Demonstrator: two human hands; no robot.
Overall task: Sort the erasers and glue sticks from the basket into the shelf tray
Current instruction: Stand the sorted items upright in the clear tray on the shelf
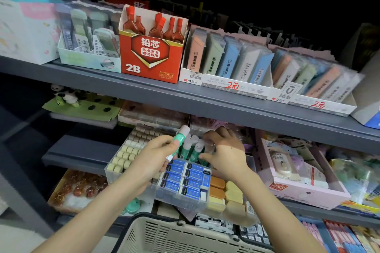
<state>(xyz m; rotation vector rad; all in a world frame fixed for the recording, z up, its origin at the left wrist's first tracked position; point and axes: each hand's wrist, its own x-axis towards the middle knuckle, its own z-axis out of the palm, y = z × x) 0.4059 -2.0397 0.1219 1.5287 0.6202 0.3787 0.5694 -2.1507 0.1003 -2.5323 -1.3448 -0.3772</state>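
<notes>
Beige plastic lattice marked the basket (156, 221) at the near edge of the view, its inside hidden from this angle. Just beyond it the clear shelf tray (185, 203) jutted out from the lower shelf, with blue-wrapped erasers (185, 177) packed flat in two rows in its front compartment.

Over them the left hand (153, 157) gripped a green glue stick (177, 141). Thumb and fingers were closed round the lower half of the barrel, so the base showed just below the fingers. The pale cap (184, 130) stood clear above them, tilted toward the back of the tray. Such a stick ought to be light and rigid, its smooth label a little slick (a hold on the barrel looked safer than one on the cap, which may pull off).

The right hand (226, 150) hovered palm-down across the standing glue sticks (193, 149) in the compartment behind the erasers, fingers curled down among their caps. Whether they pinched one or only steadied the row I could not tell. The held stick lay just beside that row on its left; contact between them could not be made out.

Farther up, the upper shelf (205, 99) carried a red 2B lead box (152, 53).
</notes>
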